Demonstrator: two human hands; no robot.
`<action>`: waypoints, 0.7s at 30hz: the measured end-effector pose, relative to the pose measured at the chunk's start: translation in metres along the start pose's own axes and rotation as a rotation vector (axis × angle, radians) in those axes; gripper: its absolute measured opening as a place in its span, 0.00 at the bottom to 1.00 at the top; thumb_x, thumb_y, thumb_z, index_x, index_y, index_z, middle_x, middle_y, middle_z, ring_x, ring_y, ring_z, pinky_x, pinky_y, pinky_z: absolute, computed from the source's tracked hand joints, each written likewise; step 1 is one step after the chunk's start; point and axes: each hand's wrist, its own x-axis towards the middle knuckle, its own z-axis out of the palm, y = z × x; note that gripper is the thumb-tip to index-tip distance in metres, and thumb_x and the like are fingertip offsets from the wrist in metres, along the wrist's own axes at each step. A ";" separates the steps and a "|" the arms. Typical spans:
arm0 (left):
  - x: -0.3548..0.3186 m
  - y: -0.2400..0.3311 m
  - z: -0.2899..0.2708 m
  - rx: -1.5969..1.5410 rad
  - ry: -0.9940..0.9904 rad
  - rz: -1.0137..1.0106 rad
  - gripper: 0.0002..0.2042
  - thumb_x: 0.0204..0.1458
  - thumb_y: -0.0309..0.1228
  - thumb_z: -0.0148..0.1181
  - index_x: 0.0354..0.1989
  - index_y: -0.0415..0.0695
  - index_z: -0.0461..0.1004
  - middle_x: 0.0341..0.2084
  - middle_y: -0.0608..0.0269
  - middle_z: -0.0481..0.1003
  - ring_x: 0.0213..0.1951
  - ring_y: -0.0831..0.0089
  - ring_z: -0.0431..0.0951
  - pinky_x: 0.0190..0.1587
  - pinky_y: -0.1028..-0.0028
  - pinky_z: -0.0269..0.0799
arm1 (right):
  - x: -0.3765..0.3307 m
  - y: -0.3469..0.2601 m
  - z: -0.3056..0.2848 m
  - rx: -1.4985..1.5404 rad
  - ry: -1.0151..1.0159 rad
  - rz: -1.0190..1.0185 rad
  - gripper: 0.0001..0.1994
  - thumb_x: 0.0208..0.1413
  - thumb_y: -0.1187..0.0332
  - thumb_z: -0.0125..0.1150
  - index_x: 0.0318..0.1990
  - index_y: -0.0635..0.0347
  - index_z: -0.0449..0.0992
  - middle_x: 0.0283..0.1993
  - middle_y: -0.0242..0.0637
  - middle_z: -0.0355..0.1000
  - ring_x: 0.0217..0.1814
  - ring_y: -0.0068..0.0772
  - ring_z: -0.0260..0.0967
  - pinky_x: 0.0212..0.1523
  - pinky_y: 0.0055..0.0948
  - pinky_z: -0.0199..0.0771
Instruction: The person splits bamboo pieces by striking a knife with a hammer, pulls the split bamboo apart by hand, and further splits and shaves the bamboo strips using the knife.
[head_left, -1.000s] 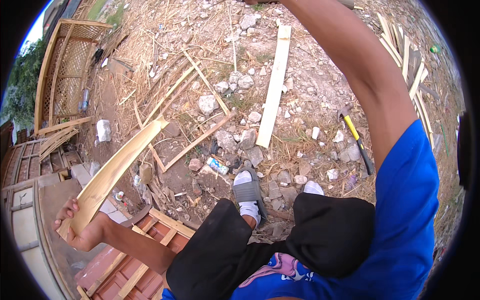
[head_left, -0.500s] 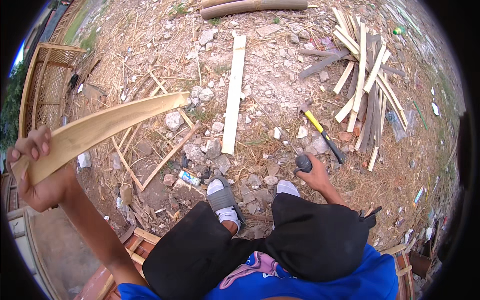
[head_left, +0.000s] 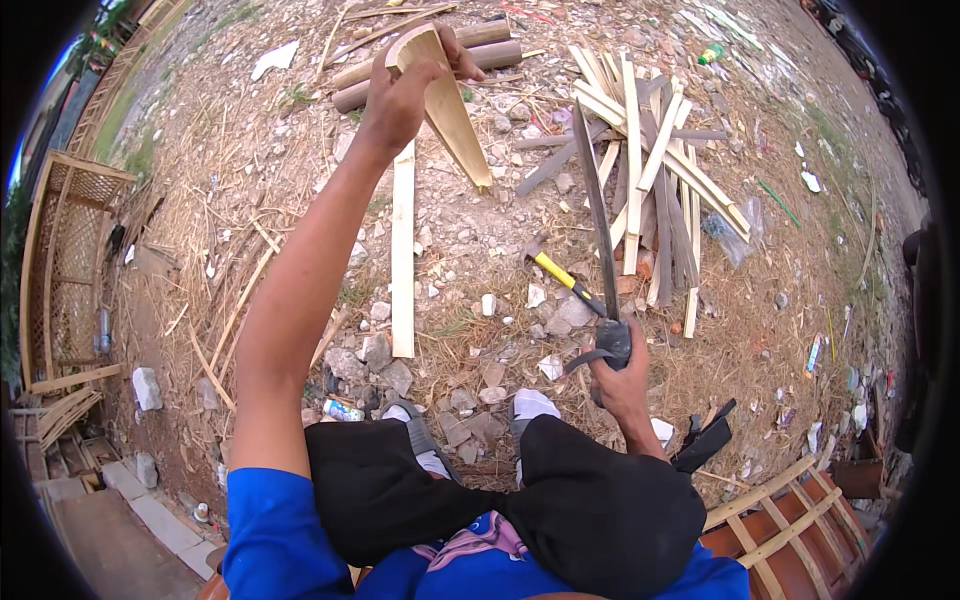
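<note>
My left hand is raised at arm's length toward the far side, closed around the upper end of a broad, curved split bamboo piece. The piece slants down to the right, its narrow end over the ground. In my right hand is the black handle of a machete, a strap hanging from it. The dark machete blade points up and away, in front of the strip pile's left side. Left of the blade lies a hammer with a yellow and black handle. A flat pale bamboo strip lies below my left hand.
A loose pile of bamboo strips lies at the right, with bamboo poles at the far side. Stones and rubble cover the ground by my feet. A lattice-sided wooden frame stands at the left, a slatted wooden piece at the lower right.
My left hand has swung from the far left up to the far middle with the bamboo piece. My right hand has tilted the machete blade upright. The view has shifted to the right.
</note>
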 end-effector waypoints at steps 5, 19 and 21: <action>-0.005 -0.008 0.014 0.143 -0.023 -0.055 0.10 0.50 0.30 0.51 0.38 0.40 0.71 0.30 0.59 0.75 0.39 0.70 0.76 0.48 0.67 0.71 | 0.041 -0.120 0.011 0.143 0.050 -0.304 0.27 0.47 0.74 0.68 0.55 0.61 0.63 0.38 0.31 0.69 0.37 0.19 0.68 0.39 0.23 0.70; 0.006 -0.005 0.009 -0.174 0.013 -0.029 0.12 0.49 0.35 0.54 0.35 0.38 0.70 0.21 0.63 0.70 0.24 0.75 0.68 0.32 0.73 0.66 | 0.048 -0.190 0.060 0.041 -0.074 -0.573 0.26 0.46 0.73 0.71 0.54 0.59 0.66 0.36 0.30 0.71 0.35 0.17 0.69 0.36 0.22 0.71; 0.011 0.020 -0.007 -0.219 0.129 0.045 0.12 0.50 0.37 0.50 0.33 0.40 0.67 0.21 0.62 0.67 0.25 0.73 0.66 0.35 0.71 0.65 | 0.045 -0.168 0.053 0.127 -0.047 -0.496 0.24 0.46 0.73 0.70 0.51 0.61 0.67 0.34 0.31 0.71 0.34 0.17 0.69 0.35 0.21 0.71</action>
